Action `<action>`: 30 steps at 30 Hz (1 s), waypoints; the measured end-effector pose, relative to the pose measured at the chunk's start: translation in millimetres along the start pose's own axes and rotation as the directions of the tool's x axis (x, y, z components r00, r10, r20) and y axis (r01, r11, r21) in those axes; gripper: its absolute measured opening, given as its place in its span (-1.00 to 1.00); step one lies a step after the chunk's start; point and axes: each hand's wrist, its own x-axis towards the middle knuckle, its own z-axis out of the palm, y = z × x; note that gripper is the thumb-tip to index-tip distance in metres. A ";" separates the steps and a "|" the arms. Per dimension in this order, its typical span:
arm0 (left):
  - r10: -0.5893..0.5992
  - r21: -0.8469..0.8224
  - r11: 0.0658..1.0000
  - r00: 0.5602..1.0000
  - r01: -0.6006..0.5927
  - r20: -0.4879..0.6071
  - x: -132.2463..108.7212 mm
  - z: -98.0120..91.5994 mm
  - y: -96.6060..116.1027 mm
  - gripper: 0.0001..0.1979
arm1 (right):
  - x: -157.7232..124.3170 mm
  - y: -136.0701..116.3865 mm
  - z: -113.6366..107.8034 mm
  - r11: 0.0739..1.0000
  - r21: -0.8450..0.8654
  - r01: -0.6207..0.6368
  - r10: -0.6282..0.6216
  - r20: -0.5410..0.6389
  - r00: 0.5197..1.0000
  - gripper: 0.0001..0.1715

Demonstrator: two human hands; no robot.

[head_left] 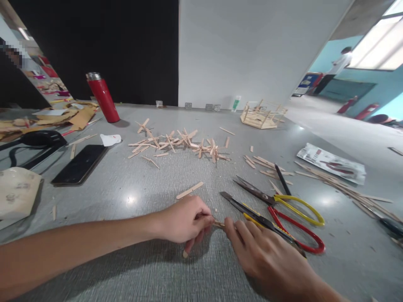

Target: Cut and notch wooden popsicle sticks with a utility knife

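My left hand [190, 220] is closed in a pinch on one end of a thin wooden stick [219, 224]. The stick's other end runs under the curled fingers of my right hand [261, 251], which grips it from the right. Most of the stick is hidden by the fingers. Just beyond my left hand lies a loose flat wooden stick [190, 190]. Close to my right hand are a utility knife [242, 208], black and yellow, and scissors [273, 199] with one yellow and one red handle, their blades apart.
Short wooden pieces [189, 140] are heaped mid-table. A wooden frame model [260, 121] stands behind, right. Longer sticks [343, 184], a silver packet [332, 162] and a black pen [282, 179] lie right. A red flask [103, 98], a phone [80, 164] and cardboard [83, 117] are left.
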 end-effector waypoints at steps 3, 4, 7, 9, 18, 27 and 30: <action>0.016 0.016 1.000 1.000 -0.016 -0.024 -0.3 1.9 -0.2 -0.62 | 7.4 -8.9 -10.2 0.988 -0.154 0.018 -0.011 0.047 0.999 -0.69; 0.021 0.011 1.000 0.999 -0.020 -0.026 -0.2 2.3 -0.7 -0.62 | 10.1 -9.7 -13.0 0.982 -0.186 0.042 -0.030 0.068 0.997 -0.72; 0.019 -0.012 1.000 1.000 -0.019 -0.021 0.8 2.3 -3.0 -0.64 | 19.1 -2.1 -17.1 0.972 -0.174 0.157 -0.133 0.139 0.981 -0.76; -0.002 -0.023 1.000 1.000 0.002 -0.007 1.5 1.5 -4.1 -0.65 | 26.0 10.6 -16.0 0.973 -0.059 0.223 -0.210 0.171 0.963 -0.76; -0.007 -0.036 0.999 1.000 0.007 -0.004 1.3 0.7 -5.4 -0.65 | 32.7 50.9 1.2 0.951 0.268 0.154 -0.218 0.228 0.949 -0.63; 0.016 -0.013 1.000 0.999 -0.016 -0.028 4.0 0.4 -7.1 -0.62 | 17.6 -1.7 -12.9 0.971 -0.142 0.194 -0.165 0.194 0.967 -0.75; 0.009 -0.018 1.000 1.000 -0.010 -0.028 4.5 -0.1 -5.9 -0.63 | 25.8 2.5 -14.0 0.987 -0.011 0.159 -0.153 0.207 0.966 -0.72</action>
